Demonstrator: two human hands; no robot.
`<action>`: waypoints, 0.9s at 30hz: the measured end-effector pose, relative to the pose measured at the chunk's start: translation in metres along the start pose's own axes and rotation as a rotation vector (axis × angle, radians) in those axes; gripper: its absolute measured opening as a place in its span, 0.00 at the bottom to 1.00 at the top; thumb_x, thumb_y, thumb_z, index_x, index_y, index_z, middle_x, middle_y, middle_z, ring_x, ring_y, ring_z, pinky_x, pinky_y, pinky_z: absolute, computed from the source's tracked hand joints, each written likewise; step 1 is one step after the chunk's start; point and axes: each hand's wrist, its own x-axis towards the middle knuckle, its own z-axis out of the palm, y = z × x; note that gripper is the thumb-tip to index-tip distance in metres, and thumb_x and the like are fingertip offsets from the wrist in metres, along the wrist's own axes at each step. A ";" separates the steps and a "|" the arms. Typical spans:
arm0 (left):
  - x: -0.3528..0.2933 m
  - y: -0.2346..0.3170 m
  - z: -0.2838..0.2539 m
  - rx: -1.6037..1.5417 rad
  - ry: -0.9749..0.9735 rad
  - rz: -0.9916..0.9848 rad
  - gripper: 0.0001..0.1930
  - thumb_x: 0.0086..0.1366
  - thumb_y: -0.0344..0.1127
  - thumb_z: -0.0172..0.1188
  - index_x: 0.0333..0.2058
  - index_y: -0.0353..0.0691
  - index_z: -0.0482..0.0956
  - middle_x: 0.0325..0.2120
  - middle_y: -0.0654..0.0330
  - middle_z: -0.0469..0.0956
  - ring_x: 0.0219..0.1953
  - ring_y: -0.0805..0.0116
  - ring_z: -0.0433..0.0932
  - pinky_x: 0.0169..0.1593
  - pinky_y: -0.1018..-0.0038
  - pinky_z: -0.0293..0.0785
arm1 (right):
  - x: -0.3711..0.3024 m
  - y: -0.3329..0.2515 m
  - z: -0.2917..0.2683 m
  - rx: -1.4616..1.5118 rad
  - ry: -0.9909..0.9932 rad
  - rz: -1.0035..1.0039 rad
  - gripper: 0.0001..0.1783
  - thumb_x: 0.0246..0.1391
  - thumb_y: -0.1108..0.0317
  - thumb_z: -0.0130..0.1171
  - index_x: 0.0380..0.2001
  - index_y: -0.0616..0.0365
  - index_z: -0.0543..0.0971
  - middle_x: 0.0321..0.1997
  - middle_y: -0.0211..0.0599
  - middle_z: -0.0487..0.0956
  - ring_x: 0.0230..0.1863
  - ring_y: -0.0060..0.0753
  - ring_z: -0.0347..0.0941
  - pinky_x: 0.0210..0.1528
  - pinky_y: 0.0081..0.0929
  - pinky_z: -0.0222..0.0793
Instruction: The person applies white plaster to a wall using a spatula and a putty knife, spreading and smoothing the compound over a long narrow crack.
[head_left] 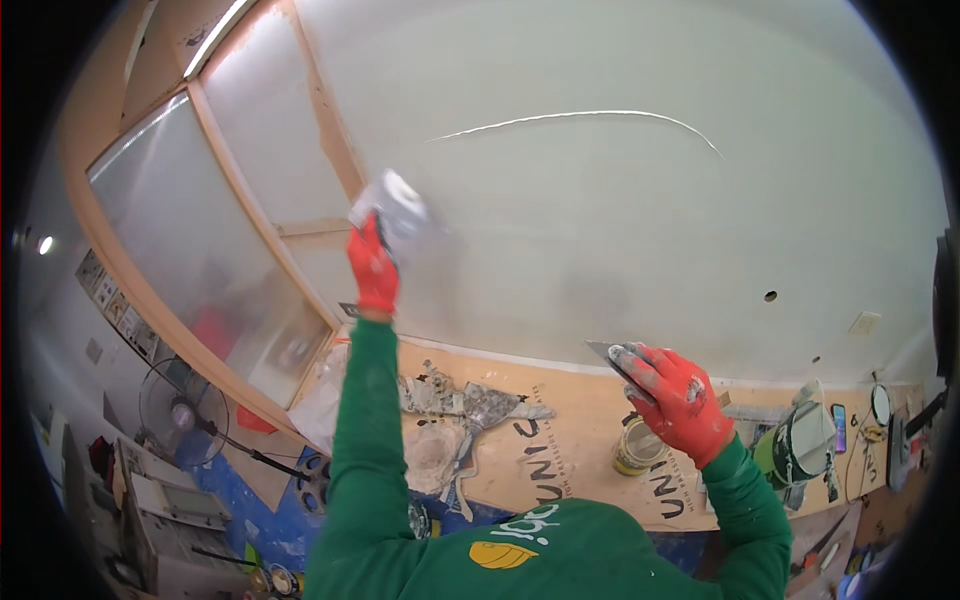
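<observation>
left grip (pixel 375 268): clenched on a putty-caked trowel (pixel 398 208), flat against the white wall (pixel 600 220)
right grip (pixel 675 398): grasping a small putty knife (pixel 612 354), yellow can (pixel 638 447) just below

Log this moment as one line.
left hand: putty knife on wall | right hand: second blade, low | paint can below

The flat metal smoothing blade (pixel 398 212) in the red-gloved left hand (pixel 373 268) is smeared by motion blur, so its edges cannot be traced. Below the pale plastered wall (pixel 600 220), most of the grey metal scraper (pixel 608 353) is covered by the red-gloved right hand (pixel 678 400). The small yellowish tin (pixel 637 449) under that hand is partly hidden.
</observation>
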 end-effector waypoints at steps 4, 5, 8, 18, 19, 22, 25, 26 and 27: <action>0.086 -0.036 -0.023 0.504 0.042 -0.210 0.19 0.72 0.40 0.45 0.48 0.28 0.73 0.45 0.41 0.75 0.44 0.48 0.77 0.48 0.61 0.73 | -0.007 -0.012 0.008 0.111 0.046 0.100 0.26 0.49 0.71 0.63 0.54 0.57 0.74 0.47 0.48 0.78 0.44 0.51 0.76 0.44 0.41 0.74; 0.100 -0.038 -0.020 0.603 0.035 -0.195 0.19 0.71 0.42 0.46 0.48 0.29 0.73 0.45 0.40 0.75 0.43 0.45 0.76 0.46 0.60 0.73 | -0.008 -0.013 0.011 0.138 0.050 0.121 0.26 0.49 0.71 0.63 0.54 0.58 0.74 0.46 0.47 0.78 0.44 0.51 0.76 0.44 0.41 0.74; 0.119 -0.063 0.003 0.795 0.099 0.076 0.21 0.70 0.44 0.49 0.50 0.30 0.73 0.45 0.40 0.75 0.43 0.42 0.76 0.47 0.58 0.73 | 0.001 -0.018 0.017 0.151 0.039 0.121 0.25 0.50 0.72 0.63 0.53 0.58 0.74 0.45 0.46 0.78 0.44 0.51 0.76 0.44 0.40 0.74; 0.107 -0.060 0.004 0.823 0.103 -0.026 0.24 0.70 0.43 0.46 0.55 0.29 0.69 0.44 0.42 0.75 0.44 0.42 0.75 0.49 0.58 0.72 | -0.007 -0.011 0.019 0.191 0.082 0.195 0.22 0.52 0.72 0.61 0.52 0.59 0.75 0.45 0.46 0.79 0.43 0.52 0.76 0.44 0.41 0.73; 0.111 -0.064 0.004 0.815 0.100 -0.021 0.24 0.70 0.44 0.47 0.55 0.29 0.69 0.44 0.42 0.74 0.44 0.42 0.75 0.50 0.58 0.71 | -0.007 -0.009 0.019 0.201 0.086 0.193 0.22 0.51 0.72 0.61 0.52 0.59 0.75 0.45 0.47 0.79 0.43 0.52 0.76 0.45 0.41 0.73; 0.114 -0.064 0.014 0.806 0.077 -0.026 0.23 0.69 0.44 0.48 0.54 0.29 0.70 0.45 0.42 0.73 0.45 0.42 0.75 0.51 0.58 0.71 | -0.009 -0.005 0.016 0.237 0.089 0.205 0.22 0.52 0.73 0.61 0.52 0.59 0.75 0.44 0.47 0.79 0.43 0.53 0.76 0.45 0.41 0.73; 0.106 -0.053 0.035 0.790 0.068 0.088 0.23 0.69 0.43 0.50 0.53 0.27 0.70 0.42 0.43 0.74 0.44 0.43 0.74 0.50 0.60 0.71 | -0.013 0.003 0.011 0.274 0.081 0.220 0.21 0.52 0.73 0.60 0.51 0.60 0.75 0.44 0.48 0.79 0.43 0.53 0.76 0.45 0.40 0.73; 0.102 -0.045 0.044 0.799 0.050 0.086 0.24 0.69 0.43 0.50 0.53 0.27 0.70 0.42 0.43 0.74 0.44 0.43 0.74 0.49 0.60 0.71 | -0.015 0.006 0.010 0.282 0.086 0.221 0.21 0.52 0.73 0.60 0.51 0.60 0.75 0.44 0.48 0.79 0.43 0.53 0.76 0.45 0.40 0.73; 0.100 -0.034 0.056 0.808 0.031 0.088 0.24 0.68 0.42 0.50 0.54 0.27 0.70 0.41 0.43 0.74 0.43 0.44 0.75 0.48 0.60 0.71 | -0.018 0.009 0.010 0.292 0.096 0.222 0.21 0.52 0.73 0.60 0.51 0.60 0.75 0.44 0.48 0.79 0.43 0.53 0.76 0.45 0.40 0.73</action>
